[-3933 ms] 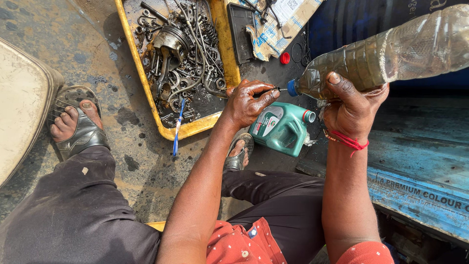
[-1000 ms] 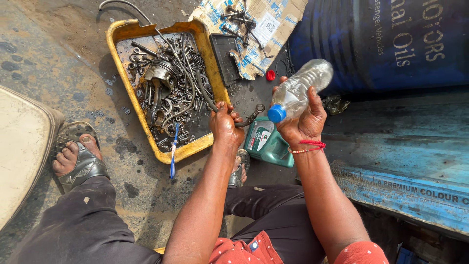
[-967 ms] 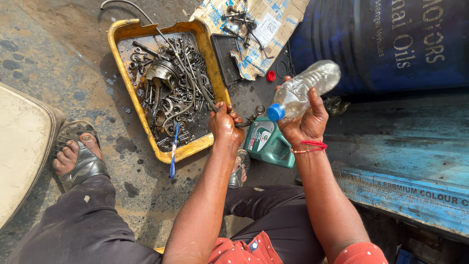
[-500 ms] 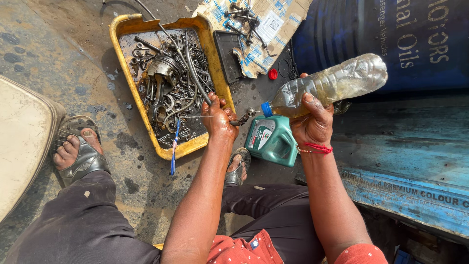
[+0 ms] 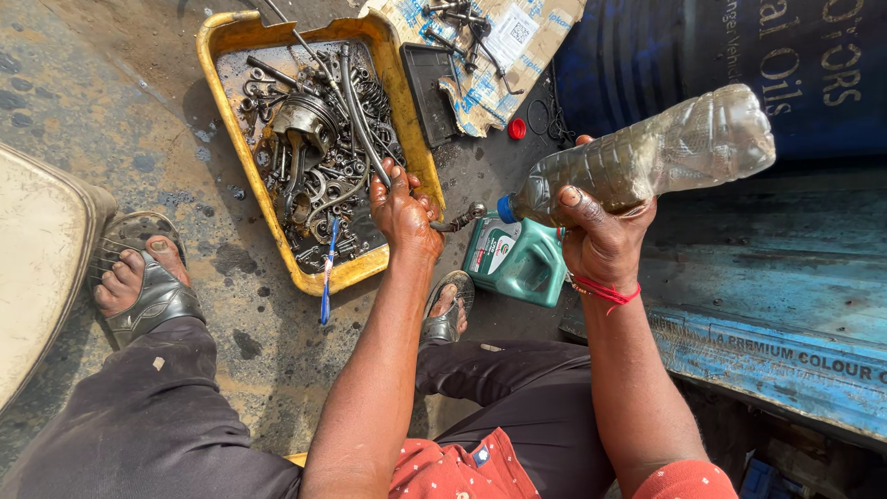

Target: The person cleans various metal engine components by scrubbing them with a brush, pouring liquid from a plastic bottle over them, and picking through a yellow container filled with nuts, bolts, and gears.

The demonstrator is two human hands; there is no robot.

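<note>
1. Two bare hands work above an oil-stained concrete floor (image 5: 111,102), seen from the head camera; going left to right, a sandalled foot (image 5: 139,282) rests beside a yellow tray (image 5: 305,277) filled with greasy metal engine parts (image 5: 314,157), a blue-handled tool (image 5: 328,273) leaning over its near rim.
2. The left hand (image 5: 402,208) reaches forward with the arm extended over the tray's right rim, its fingers curled together and pinching a small metal part (image 5: 462,219) that juts out to the right.
3. A green oil jug (image 5: 517,263) with a white and red label stands on the ground between the two forearms.
4. The right hand (image 5: 601,236), a red string at its wrist, is wrapped tightly around a clear plastic bottle (image 5: 647,157) of murky yellowish liquid.
5. The bottle lies tilted, its long axis running from lower left to upper right, blue cap end pointing down-left at the metal part.
6. Torn printed cardboard (image 5: 499,46) lies behind; a dark blue drum (image 5: 665,55) with white lettering stands at right.
</note>
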